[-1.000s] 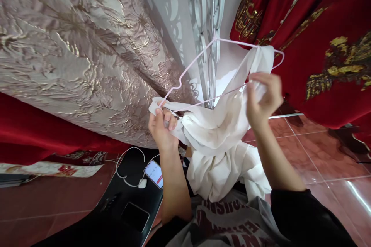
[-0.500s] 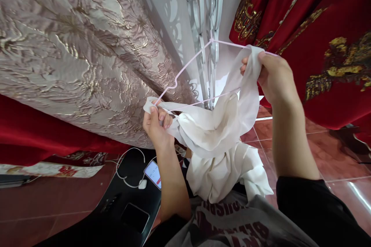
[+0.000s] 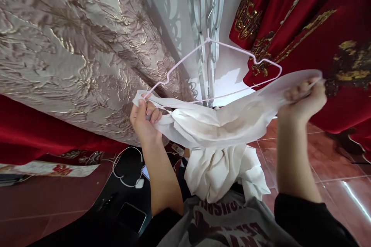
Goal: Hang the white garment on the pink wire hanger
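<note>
We see white cloth (image 3: 228, 129) slung below a pink hanger (image 3: 208, 40), the left hand (image 3: 146, 117) pinching it with the hanger's corner, the right hand (image 3: 308, 98) gripping its other end; maroon lettering (image 3: 223, 206) on the gray shirt (image 3: 188, 224) we cannot make out.

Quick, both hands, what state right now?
Left hand: closed, holding the white garment at the pink hanger's end.
Right hand: closed, holding the garment's other side, off the hanger.
</note>
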The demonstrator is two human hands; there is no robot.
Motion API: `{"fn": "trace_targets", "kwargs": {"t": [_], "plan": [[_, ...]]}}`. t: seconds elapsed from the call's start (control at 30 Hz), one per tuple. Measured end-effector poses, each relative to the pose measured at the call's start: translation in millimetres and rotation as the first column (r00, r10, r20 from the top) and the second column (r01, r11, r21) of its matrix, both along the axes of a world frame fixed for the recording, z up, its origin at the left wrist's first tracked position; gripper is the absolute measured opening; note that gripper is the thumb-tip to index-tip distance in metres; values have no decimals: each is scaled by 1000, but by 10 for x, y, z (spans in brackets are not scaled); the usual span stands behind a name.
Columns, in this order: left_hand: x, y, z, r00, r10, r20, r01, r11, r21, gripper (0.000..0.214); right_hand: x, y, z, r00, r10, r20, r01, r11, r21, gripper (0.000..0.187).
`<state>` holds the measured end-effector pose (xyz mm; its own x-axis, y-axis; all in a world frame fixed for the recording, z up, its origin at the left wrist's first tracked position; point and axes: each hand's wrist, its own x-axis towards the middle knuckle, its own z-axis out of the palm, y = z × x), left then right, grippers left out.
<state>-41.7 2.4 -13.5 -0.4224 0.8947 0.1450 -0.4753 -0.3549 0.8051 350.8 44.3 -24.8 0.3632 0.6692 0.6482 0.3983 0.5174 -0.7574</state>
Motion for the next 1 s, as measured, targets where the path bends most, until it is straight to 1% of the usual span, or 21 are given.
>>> {"fn": "trace_targets", "kwargs": {"t": [0.03,0.07,0.1,0.13,0.2,0.27,0.33,0.4,0.47,0.57,0.63,0.7,0.77,0.83,0.9,0.97,1.0], "plan": [[19,9,-15,1000,-3,17,3,1000,-15,32,-176,-97,-115,998,-22,-52,23,999,24,55],[40,17,-32,999,-6,35,7,999,-31,31,-369,-201,-193,993,-45,-110,49,998,35,51],[62,24,-50,999,-6,54,9,999,-45,28,-565,-304,-228,974,-74,-212,78,997,12,45],[82,28,-65,997,-8,72,12,998,-55,26,-747,-394,-223,977,-30,-211,20,999,-46,42],[118,22,-85,995,-18,98,24,998,-63,21,-1030,-495,-128,989,128,-67,-135,983,-121,43],[149,0,-89,993,-25,117,32,998,-53,20,-1182,-464,-10,964,265,35,-254,948,-190,47],[179,-30,-86,991,-16,129,21,999,-38,21,-1230,-336,41,943,329,57,-305,918,-255,51],[205,-58,-90,992,-11,124,15,1000,-26,21,-1225,-197,-3,939,334,80,-293,902,-318,55],[216,-75,-108,995,-23,98,27,999,-34,17,-1209,-121,-104,951,285,120,-229,909,-348,57],[176,-80,-152,998,-38,49,41,996,-75,15,-1185,-143,-237,969,193,153,-134,934,-331,55],[105,-74,-165,999,-22,27,25,994,-102,17,-1165,-188,-271,972,167,165,-107,941,-320,53],[14,-61,-134,1000,3,10,-2,991,-134,22,-1149,-208,-276,972,159,171,-99,944,-315,52],[-57,-37,-44,999,21,-46,-27,988,-151,27,-1151,-201,-282,973,171,158,-113,940,-322,51],[-65,-1,94,987,-16,-159,-9,988,-155,28,-1179,-184,-305,972,193,135,-138,932,-336,50],[7,53,249,954,-98,-282,51,984,-168,31,-1225,-179,-343,972,206,110,-157,927,-342,49],[135,123,375,907,-168,-387,104,978,-182,43,-1274,-194,-380,976,198,94,-157,930,-333,47],[203,161,417,876,-175,-450,107,979,-172,48,-1295,-208,-393,979,183,90,-145,936,-322,47]]}}
